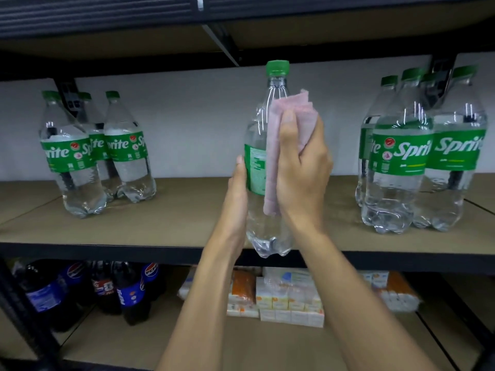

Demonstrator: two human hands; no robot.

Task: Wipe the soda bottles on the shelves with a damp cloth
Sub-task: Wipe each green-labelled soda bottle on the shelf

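Both forearms reached up side by side. The left hand (pixel 237 183) gripped the bottle (pixel 261 116) at its label. The right hand (pixel 302 162) clutched the pink cloth (pixel 278 121) against the bottle's right side. The bottle stood upright between them, before the shelf (pixel 160 218) edge.

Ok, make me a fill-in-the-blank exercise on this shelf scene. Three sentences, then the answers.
1. The right hand presses a ____ cloth against the held bottle.
2. The left hand grips that bottle, whose cap is ____.
3. The dark bottles on the lower shelf are labelled ____.
Missing words: pink; green; Pepsi.
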